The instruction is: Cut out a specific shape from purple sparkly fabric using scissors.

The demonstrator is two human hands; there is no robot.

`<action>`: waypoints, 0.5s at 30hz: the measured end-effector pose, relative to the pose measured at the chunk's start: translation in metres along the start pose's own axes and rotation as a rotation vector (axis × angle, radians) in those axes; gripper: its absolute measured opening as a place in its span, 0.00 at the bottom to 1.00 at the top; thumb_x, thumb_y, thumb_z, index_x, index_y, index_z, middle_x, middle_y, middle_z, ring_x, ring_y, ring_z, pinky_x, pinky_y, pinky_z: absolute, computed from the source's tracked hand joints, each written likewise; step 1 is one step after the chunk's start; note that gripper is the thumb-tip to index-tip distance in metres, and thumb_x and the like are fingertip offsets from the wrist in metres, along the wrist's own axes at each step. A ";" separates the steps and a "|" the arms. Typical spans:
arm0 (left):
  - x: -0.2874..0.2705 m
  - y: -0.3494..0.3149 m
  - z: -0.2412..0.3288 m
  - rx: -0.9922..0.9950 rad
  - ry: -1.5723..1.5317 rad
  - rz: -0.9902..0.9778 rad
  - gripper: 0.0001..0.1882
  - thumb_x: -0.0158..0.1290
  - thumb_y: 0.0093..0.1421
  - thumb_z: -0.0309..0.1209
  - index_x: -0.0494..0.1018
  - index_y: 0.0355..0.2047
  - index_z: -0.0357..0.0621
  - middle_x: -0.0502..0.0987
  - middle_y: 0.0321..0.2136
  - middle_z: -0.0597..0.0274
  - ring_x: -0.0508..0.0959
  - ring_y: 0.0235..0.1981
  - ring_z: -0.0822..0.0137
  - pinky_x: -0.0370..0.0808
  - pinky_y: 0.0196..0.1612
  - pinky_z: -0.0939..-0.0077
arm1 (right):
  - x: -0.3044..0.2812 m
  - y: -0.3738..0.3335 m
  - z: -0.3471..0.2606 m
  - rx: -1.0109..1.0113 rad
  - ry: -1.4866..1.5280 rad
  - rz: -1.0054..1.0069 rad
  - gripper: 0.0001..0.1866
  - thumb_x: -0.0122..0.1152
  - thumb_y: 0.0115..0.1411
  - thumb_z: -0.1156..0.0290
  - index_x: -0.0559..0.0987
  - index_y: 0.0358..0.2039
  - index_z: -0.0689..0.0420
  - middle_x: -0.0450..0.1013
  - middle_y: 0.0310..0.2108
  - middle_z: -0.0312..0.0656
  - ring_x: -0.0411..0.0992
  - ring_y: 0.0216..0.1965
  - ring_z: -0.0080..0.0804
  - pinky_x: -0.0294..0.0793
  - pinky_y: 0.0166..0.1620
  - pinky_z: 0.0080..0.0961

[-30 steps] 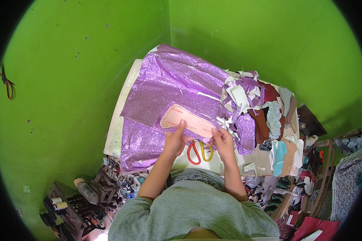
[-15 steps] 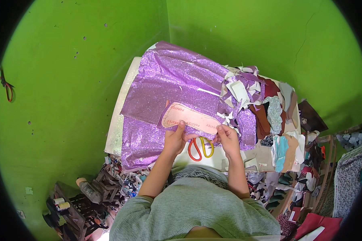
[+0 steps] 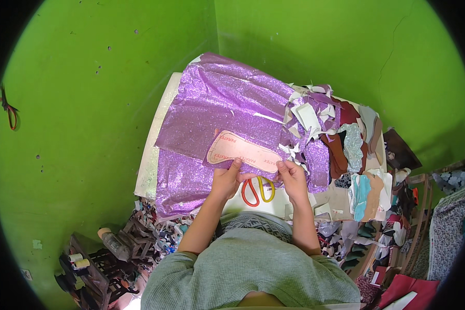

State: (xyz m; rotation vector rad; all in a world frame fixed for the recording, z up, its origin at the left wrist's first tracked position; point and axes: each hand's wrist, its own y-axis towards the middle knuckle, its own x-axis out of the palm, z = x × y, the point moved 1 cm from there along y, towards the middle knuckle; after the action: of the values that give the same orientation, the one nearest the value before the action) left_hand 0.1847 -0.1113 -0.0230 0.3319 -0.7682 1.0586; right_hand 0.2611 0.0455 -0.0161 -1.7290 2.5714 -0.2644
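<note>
Head view: both your hands pinch one pink sole shape

Your left hand [image 3: 227, 181] is closed in a pinch on the pale pink, sole-shaped flat piece [image 3: 245, 151], its thumb on top near the middle of the lower edge. Your right hand [image 3: 294, 182] grips the piece's right end, thumb uppermost, most of its fingers hidden. The piece sits between and just beyond your hands, over the wide, creased purple glitter fabric [image 3: 191, 121].

To handle it well, you would do best to press evenly with both thumbs, so it lies flat and does not buckle between them. Light thumbs near the rim should leave more of the edge for you to check. Mind the scissors with one red and one yellow handle loop [image 3: 252, 205], near your wrists; their blades are hidden.

The piece is long and rounded at both ends, with a thin dark line just inside its edge and red lettering across its face. A purple glitter strip [image 3: 251, 172] shows along its lower edge; you cannot tell from here whether the two are joined.
</note>
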 end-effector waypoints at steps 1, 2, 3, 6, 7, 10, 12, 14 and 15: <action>-0.001 0.001 0.000 0.001 -0.001 0.000 0.17 0.41 0.58 0.28 0.56 0.47 0.36 0.65 0.43 0.50 0.70 0.42 0.56 0.78 0.35 0.58 | 0.001 0.000 0.000 -0.001 -0.009 0.012 0.15 0.50 0.57 0.62 0.72 0.23 0.63 0.67 0.17 0.33 0.65 0.18 0.16 0.64 0.24 0.13; -0.002 0.002 0.000 -0.017 0.002 0.029 0.17 0.42 0.58 0.28 0.57 0.46 0.35 0.65 0.42 0.50 0.71 0.41 0.57 0.78 0.34 0.59 | 0.001 -0.001 -0.001 -0.002 -0.010 0.011 0.15 0.50 0.57 0.62 0.72 0.23 0.63 0.67 0.17 0.33 0.65 0.18 0.16 0.64 0.24 0.13; -0.003 0.003 0.000 -0.036 0.006 0.058 0.17 0.43 0.57 0.28 0.58 0.46 0.34 0.66 0.40 0.50 0.71 0.40 0.58 0.78 0.34 0.59 | 0.003 -0.001 -0.002 -0.027 -0.020 0.026 0.15 0.50 0.57 0.63 0.72 0.22 0.63 0.67 0.16 0.33 0.65 0.18 0.16 0.65 0.23 0.13; 0.000 0.003 0.002 -0.004 -0.020 0.069 0.17 0.45 0.57 0.29 0.58 0.44 0.33 0.68 0.38 0.52 0.72 0.38 0.59 0.78 0.34 0.63 | 0.002 -0.001 0.000 -0.071 -0.043 0.044 0.15 0.50 0.57 0.64 0.71 0.21 0.63 0.67 0.15 0.34 0.66 0.17 0.16 0.66 0.23 0.13; 0.000 0.003 0.002 -0.002 -0.020 0.069 0.17 0.45 0.57 0.29 0.58 0.44 0.33 0.68 0.38 0.52 0.72 0.38 0.59 0.78 0.34 0.63 | 0.002 0.000 0.001 -0.090 -0.056 0.046 0.15 0.51 0.56 0.65 0.71 0.20 0.63 0.67 0.15 0.34 0.66 0.17 0.16 0.66 0.22 0.13; 0.005 0.001 -0.002 -0.012 -0.045 0.171 0.16 0.46 0.56 0.29 0.61 0.42 0.32 0.69 0.36 0.54 0.73 0.37 0.61 0.78 0.31 0.67 | 0.004 0.001 0.002 -0.114 -0.041 0.058 0.15 0.52 0.56 0.66 0.71 0.18 0.64 0.67 0.14 0.34 0.66 0.17 0.17 0.66 0.21 0.13; 0.017 -0.003 0.000 -0.081 -0.086 0.190 0.15 0.49 0.55 0.30 0.64 0.39 0.32 0.71 0.33 0.56 0.74 0.32 0.67 0.75 0.29 0.77 | 0.004 0.001 -0.001 -0.110 -0.069 0.055 0.14 0.52 0.56 0.67 0.71 0.19 0.64 0.67 0.14 0.34 0.66 0.17 0.16 0.66 0.21 0.13; 0.011 -0.005 -0.010 -0.145 0.084 0.215 0.15 0.51 0.53 0.31 0.66 0.36 0.31 0.71 0.32 0.56 0.73 0.30 0.68 0.74 0.30 0.78 | 0.006 0.000 -0.003 -0.105 -0.097 0.048 0.14 0.52 0.55 0.68 0.71 0.19 0.64 0.67 0.14 0.34 0.66 0.17 0.16 0.66 0.20 0.13; 0.008 -0.006 -0.014 -0.210 0.255 0.236 0.15 0.54 0.52 0.32 0.68 0.33 0.30 0.71 0.30 0.57 0.73 0.29 0.70 0.73 0.30 0.79 | 0.008 0.000 -0.004 -0.104 -0.092 0.052 0.13 0.52 0.55 0.68 0.72 0.19 0.64 0.67 0.14 0.34 0.66 0.16 0.16 0.66 0.20 0.13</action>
State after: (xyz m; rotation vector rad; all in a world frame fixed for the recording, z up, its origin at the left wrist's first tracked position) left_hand 0.1981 -0.1005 -0.0264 -0.0749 -0.6915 1.2027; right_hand 0.2578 0.0382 -0.0117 -1.6611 2.6025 -0.0486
